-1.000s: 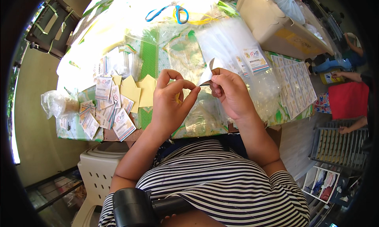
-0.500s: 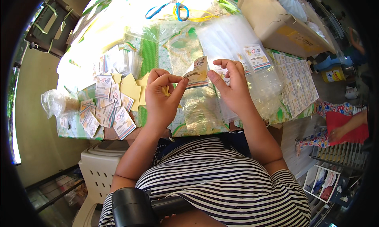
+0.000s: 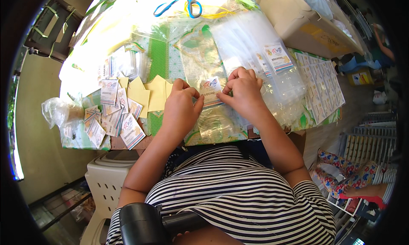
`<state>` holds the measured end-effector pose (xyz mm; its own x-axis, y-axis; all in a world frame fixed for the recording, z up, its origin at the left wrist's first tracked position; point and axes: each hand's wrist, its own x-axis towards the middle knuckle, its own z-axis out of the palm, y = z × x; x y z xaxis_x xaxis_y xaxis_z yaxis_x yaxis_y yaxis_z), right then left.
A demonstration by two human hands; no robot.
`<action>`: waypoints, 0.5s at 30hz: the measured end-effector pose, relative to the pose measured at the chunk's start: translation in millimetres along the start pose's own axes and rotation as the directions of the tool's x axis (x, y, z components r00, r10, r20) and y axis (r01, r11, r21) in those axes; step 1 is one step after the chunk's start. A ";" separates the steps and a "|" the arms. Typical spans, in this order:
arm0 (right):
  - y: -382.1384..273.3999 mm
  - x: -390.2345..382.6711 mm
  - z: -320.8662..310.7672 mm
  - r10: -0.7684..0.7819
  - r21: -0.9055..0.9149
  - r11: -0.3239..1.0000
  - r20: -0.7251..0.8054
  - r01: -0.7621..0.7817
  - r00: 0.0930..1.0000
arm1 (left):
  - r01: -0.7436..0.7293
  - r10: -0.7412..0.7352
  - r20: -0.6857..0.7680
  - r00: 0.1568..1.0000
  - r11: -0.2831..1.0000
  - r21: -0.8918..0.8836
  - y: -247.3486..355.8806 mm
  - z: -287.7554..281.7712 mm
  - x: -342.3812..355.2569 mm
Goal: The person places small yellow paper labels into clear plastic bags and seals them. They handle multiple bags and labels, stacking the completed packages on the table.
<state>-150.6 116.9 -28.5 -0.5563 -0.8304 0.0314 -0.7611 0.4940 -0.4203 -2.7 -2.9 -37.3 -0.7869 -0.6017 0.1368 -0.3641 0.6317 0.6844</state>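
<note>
Lowered since the earlier frame, the white paper label with coloured print (image 3: 210, 90) now seems to lie flat over the clear, shiny plastic bag (image 3: 215, 126), its longer side pointing away from the body. I see it between both hands: the right hand (image 3: 246, 92) has its bent thumb at the right edge, the left hand (image 3: 181, 107) curls just beside the left; whether either pinches, I cannot tell.

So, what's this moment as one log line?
label: face up on clear plastic | left hand: at its left edge | right hand: at its right edge | more labels: piled left
</note>
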 end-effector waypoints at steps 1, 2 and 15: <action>-0.7 0.2 0.1 0.001 -0.008 1.000 0.005 -0.001 1.000 | 0.001 -0.001 0.005 1.000 1.000 0.003 0.5 1.1 -0.3; -1.7 0.0 0.0 0.000 -0.017 1.000 0.011 0.000 1.000 | 0.014 -0.014 0.017 1.000 1.000 0.008 0.8 1.7 -0.7; -1.5 -15.7 12.8 -0.247 -0.224 0.948 -0.078 0.225 0.966 | 0.024 -0.048 0.054 0.997 0.925 0.380 4.0 8.0 -12.8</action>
<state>-136.4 125.9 -39.9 -0.3749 -0.9042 0.2046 -0.9215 0.3394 -0.1888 2.0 11.2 -42.0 -0.7944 -0.6039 0.0652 -0.5447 0.7558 0.3635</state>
